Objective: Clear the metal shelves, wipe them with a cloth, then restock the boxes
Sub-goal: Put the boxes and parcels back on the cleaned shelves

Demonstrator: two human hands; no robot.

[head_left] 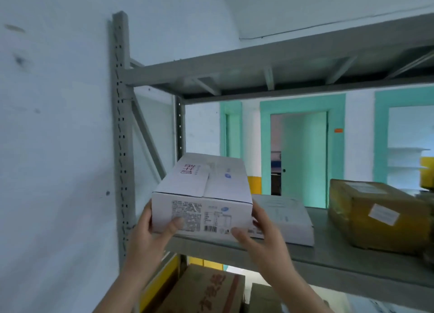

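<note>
Here, both hands are on a white carton (202, 191) at the L end of the middle metal shelf (333, 260). L hand (150, 238) grips the carton's L side w/ the thumb pressed flat on the front label face, and its fingers (146, 213) are curled round the side edge, so clamped on the box. R hand (264, 238) mirrors it: thumb at the lower front R corner, fingers (258, 213) wrapped round the R side, also clamped.

The carton sits roughly level, front face twd the camera w/ a barcode and a printed table on it, red lettering on the top flap. Its bottom edge is right at the shelf's front lip; can't tell if it rests on the shelf or hangs just above it.

Just beside it on the R, touching or nearly so, lies a flatter white box (287, 218). Further R, apart from that one, is a brown taped parcel (375, 221) w/ a white label. The upper shelf (258, 61) shows only its underside. The slotted grey upright (121, 124) stands against the wall at L.

Below the middle shelf is a brown cardboard box (206, 289) w/ red characters. Behind the rack is a teal-framed doorway (300, 105).
</note>
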